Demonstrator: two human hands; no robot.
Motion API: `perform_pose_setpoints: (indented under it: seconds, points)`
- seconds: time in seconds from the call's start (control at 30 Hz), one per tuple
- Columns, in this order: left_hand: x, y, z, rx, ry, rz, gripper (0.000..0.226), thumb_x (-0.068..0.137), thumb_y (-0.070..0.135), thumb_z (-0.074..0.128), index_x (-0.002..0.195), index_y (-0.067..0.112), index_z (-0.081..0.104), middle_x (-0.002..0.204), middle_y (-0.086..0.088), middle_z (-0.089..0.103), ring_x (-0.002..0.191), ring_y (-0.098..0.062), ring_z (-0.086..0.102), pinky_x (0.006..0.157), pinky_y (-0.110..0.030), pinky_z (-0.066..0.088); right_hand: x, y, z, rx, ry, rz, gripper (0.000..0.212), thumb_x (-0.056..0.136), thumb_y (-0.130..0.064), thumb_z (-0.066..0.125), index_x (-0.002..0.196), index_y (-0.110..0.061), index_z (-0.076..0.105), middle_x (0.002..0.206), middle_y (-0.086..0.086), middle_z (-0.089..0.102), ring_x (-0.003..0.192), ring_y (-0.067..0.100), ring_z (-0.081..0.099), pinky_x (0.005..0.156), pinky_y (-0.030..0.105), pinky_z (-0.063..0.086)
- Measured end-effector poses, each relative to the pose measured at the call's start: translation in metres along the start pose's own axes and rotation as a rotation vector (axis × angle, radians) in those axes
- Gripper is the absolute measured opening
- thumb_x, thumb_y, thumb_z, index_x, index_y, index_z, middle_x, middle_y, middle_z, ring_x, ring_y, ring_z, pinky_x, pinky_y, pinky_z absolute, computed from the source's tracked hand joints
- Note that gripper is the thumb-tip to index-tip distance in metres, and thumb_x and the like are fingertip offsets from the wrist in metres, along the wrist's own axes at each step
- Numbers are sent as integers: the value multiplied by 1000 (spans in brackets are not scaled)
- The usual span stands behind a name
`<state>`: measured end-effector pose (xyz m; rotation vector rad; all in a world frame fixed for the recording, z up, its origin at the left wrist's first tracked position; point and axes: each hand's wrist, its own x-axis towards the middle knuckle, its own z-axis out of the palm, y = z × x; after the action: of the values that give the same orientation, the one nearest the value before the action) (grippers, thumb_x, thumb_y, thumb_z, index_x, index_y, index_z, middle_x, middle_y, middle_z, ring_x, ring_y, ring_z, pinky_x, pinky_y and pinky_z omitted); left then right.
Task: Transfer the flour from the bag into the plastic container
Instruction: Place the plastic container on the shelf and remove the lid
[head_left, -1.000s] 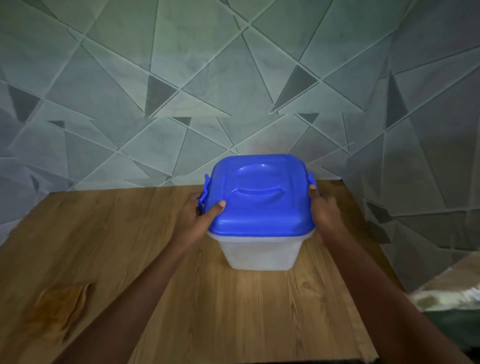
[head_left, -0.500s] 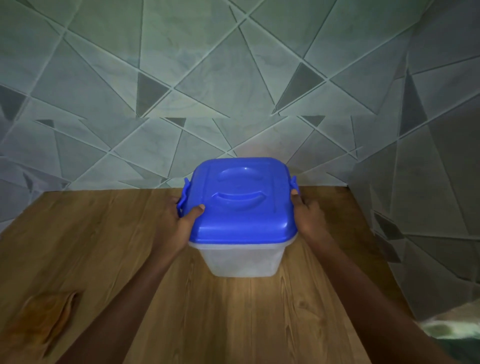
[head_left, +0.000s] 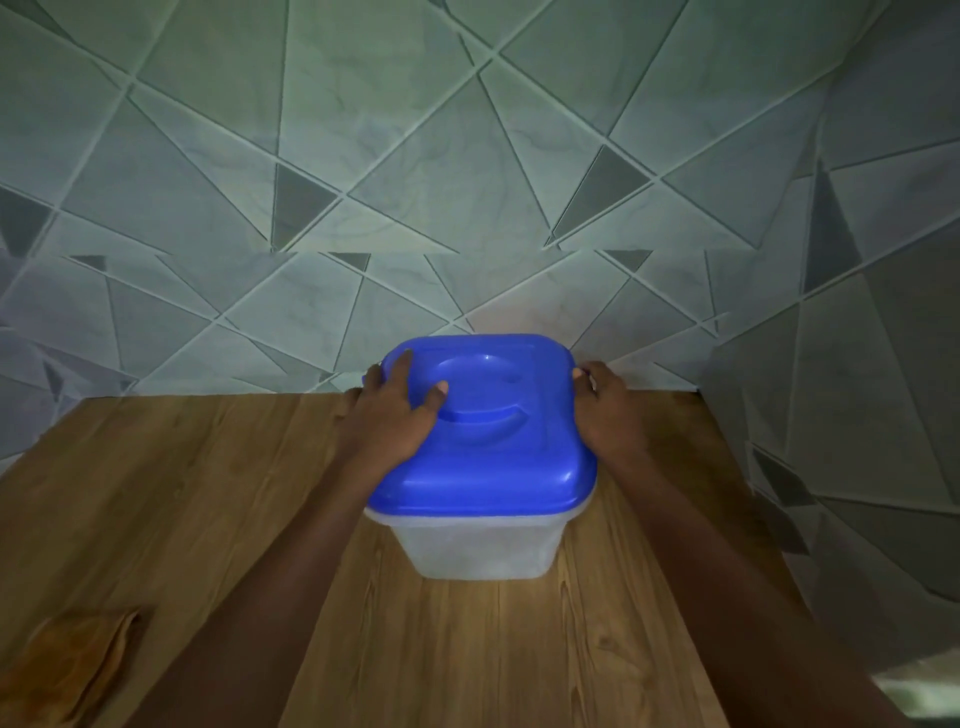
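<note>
Plastic container (head_left: 480, 545) sits at the far edge of the table (head_left: 208, 493) — likely light, stiff, slick; left hand (head_left: 389, 421) lies fingers-spread on the blue lid (head_left: 509, 462), right hand (head_left: 610, 415) curled round its side rim — the best hold.

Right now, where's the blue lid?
Head view, centre: blue lid sits on the plastic container, on the wooden table by the wall; left hand on top, right hand at its right edge.

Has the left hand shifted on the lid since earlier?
Yes. The left hand moved from the left edge of the blue lid onto its top.
</note>
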<state>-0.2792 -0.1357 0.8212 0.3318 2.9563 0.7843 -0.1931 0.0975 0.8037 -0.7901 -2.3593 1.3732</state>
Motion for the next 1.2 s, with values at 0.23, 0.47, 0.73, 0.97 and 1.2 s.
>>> perform_pose_setpoints:
  seconds: [0.23, 0.47, 0.73, 0.97, 1.2]
  points:
    - [10, -9, 7, 52, -60, -2, 67, 97, 70, 25, 157, 47, 7, 167, -8, 16, 149, -42, 24, 121, -54, 24, 12, 1, -7, -354, -60, -71, 31, 106, -23, 35, 116, 3, 49, 114, 31, 62, 109, 48, 57, 81, 41, 42]
    - [13, -13, 10, 50, -49, -7, 68, 94, 75, 24, 156, 50, 8, 166, -7, 18, 148, -42, 27, 121, -54, 25, 10, 2, -12, -304, -85, -64, 32, 106, -26, 34, 123, -3, 49, 114, 28, 59, 109, 41, 56, 77, 33, 37]
    - [10, -7, 9, 86, -58, -25, 68, 95, 73, 22, 156, 49, 3, 167, -7, 15, 149, -43, 22, 121, -56, 22, 18, 9, -10, -318, -57, -107, 24, 103, -17, 40, 110, -3, 58, 108, 25, 64, 103, 42, 59, 76, 29, 34]
    - [10, -9, 3, 72, -27, -31, 67, 98, 68, 25, 158, 43, 9, 165, -12, 21, 148, -43, 25, 122, -51, 21, 9, 9, -20, -46, -1, -20, 18, 101, -8, 45, 94, -4, 60, 95, 29, 63, 74, 28, 67, 65, 23, 42]
    - [15, -22, 4, -32, -19, -1, 63, 98, 67, 27, 156, 46, 17, 162, -6, 27, 144, -39, 37, 120, -49, 29, -25, 25, -11, 372, -329, -1, 20, 65, -48, 79, 56, -32, 70, 56, -13, 63, 44, -3, 54, 53, 20, 46]
